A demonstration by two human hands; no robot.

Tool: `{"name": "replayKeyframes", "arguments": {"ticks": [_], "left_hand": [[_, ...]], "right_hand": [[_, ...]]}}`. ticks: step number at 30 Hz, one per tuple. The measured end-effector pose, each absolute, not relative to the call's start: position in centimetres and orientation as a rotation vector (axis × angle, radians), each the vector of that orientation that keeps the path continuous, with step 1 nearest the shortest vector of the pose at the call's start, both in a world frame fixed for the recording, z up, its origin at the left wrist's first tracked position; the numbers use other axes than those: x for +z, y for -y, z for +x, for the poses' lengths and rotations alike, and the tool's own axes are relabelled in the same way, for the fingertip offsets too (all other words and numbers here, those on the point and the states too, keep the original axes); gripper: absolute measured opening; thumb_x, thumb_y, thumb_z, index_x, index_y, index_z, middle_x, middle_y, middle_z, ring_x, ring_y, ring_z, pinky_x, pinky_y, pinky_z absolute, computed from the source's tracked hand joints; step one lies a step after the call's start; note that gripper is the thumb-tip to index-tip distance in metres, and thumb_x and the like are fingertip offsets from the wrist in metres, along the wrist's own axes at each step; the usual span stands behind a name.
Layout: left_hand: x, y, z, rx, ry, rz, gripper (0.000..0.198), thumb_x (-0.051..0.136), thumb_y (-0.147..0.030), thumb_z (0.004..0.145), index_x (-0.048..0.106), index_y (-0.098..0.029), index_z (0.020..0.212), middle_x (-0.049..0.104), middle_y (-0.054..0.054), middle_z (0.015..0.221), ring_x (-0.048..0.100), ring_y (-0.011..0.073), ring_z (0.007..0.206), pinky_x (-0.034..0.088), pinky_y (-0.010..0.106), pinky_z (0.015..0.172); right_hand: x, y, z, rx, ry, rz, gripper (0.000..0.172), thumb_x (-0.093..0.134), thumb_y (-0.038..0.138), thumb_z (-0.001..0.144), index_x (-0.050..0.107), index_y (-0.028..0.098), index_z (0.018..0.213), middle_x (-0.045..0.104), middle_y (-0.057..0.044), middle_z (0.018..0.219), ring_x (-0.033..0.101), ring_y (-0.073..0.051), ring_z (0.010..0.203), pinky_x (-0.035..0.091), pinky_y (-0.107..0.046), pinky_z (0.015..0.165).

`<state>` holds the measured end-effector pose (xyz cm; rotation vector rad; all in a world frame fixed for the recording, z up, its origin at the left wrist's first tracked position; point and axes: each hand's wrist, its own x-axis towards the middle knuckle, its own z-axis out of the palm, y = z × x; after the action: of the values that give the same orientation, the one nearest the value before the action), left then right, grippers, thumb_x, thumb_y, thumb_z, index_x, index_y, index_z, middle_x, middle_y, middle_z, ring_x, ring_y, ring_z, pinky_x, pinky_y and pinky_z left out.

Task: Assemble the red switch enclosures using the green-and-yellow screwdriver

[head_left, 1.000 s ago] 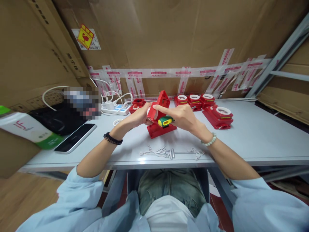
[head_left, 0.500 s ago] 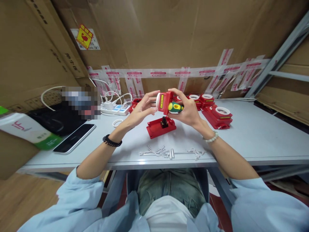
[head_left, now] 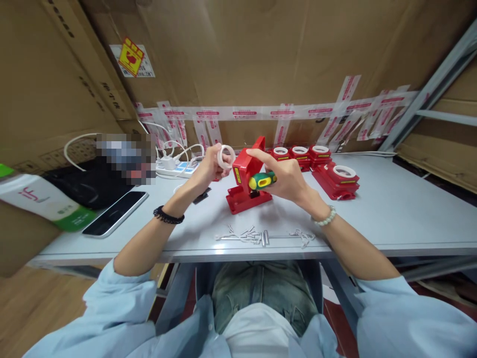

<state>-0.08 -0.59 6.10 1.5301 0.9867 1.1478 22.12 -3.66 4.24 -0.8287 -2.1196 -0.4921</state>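
Cardboard walls closed in a grey worktable [head_left: 391, 219] strewn with red parts.

From the head camera: the left hand [head_left: 210, 166] pinched a white ring [head_left: 225, 156] between thumb and fingertips, now apart from the red housing [head_left: 246, 171]; half a second earlier that ring had sat on the housing's end, so it seemed to have come off. The right hand [head_left: 283, 176] was curled shut around the housing and a green-and-yellow screwdriver [head_left: 263, 180], index finger stretched along the top. Below them a red base [head_left: 248, 201] lay mid-table, loose metal pins [head_left: 261, 234] near the front edge, more red units [head_left: 320, 156] along the back edge, a phone [head_left: 115, 213] towards the left edge.
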Motion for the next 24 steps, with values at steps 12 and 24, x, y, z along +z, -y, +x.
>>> {"name": "replayKeyframes", "arguments": {"ticks": [12, 24], "left_hand": [[0.9, -1.2, -17.4, 0.783, -1.852, 2.239, 0.045, 0.073, -0.06, 0.069, 0.071, -0.019, 0.088, 0.063, 0.001, 0.067, 0.054, 0.0174, 0.057, 0.034, 0.025, 0.057], [5.2, 2.9, -7.8, 0.86, -1.229, 2.572, 0.081, 0.061, -0.057, 0.085, 0.029, -0.024, 0.151, 0.039, 0.013, 0.155, 0.043, 0.0325, 0.139, 0.039, 0.048, 0.111]], "right_hand": [[4.2, 3.4, 22.3, -0.393, 2.158, -0.888, 0.067, 0.06, 0.033, 0.078, 0.047, 0.026, 0.143, 0.067, 0.003, 0.072, 0.045, -0.011, 0.051, 0.034, -0.026, 0.053], [4.8, 3.8, 21.7, 0.41, 1.906, -0.646, 0.083, 0.08, 0.047, 0.066, 0.047, 0.025, 0.139, 0.068, -0.003, 0.108, 0.065, -0.018, 0.079, 0.053, -0.032, 0.071]]}}
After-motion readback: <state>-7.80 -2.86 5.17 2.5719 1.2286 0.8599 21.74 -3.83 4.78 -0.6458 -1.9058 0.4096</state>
